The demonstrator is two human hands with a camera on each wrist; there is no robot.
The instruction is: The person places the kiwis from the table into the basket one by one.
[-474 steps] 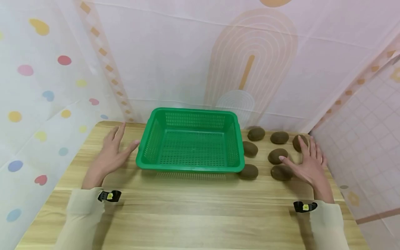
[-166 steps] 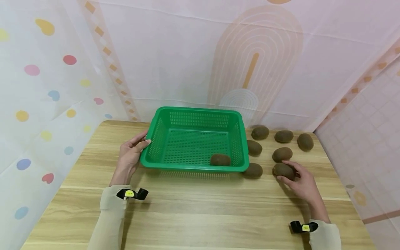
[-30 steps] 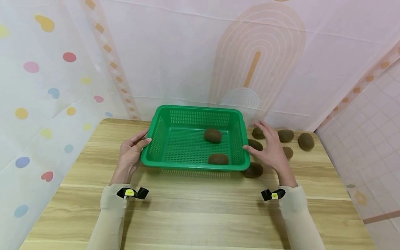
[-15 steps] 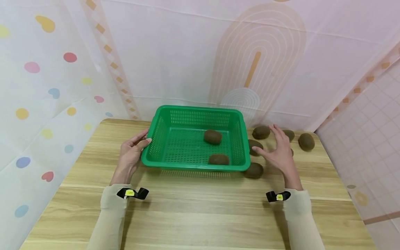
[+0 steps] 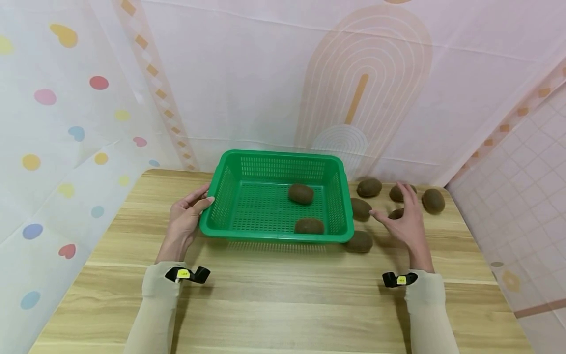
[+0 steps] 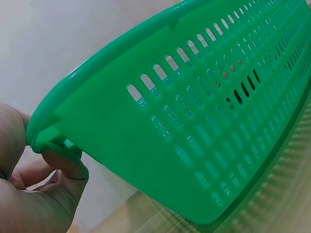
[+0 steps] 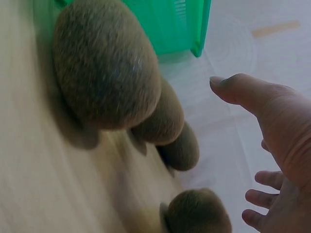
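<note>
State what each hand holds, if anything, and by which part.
The left hand grips the green basket by its left rim, fingers curled under the lip. The right hand holds nothing; it hovers open over the kiwis on the table.

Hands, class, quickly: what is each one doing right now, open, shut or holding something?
Left hand: grips the left rim of the green basket.
Right hand: open, fingers spread, holding nothing, above a kiwi on the table.

Two kiwis [image 5: 397, 213] half hidden — behind right hand [image 5: 404, 223].
</note>
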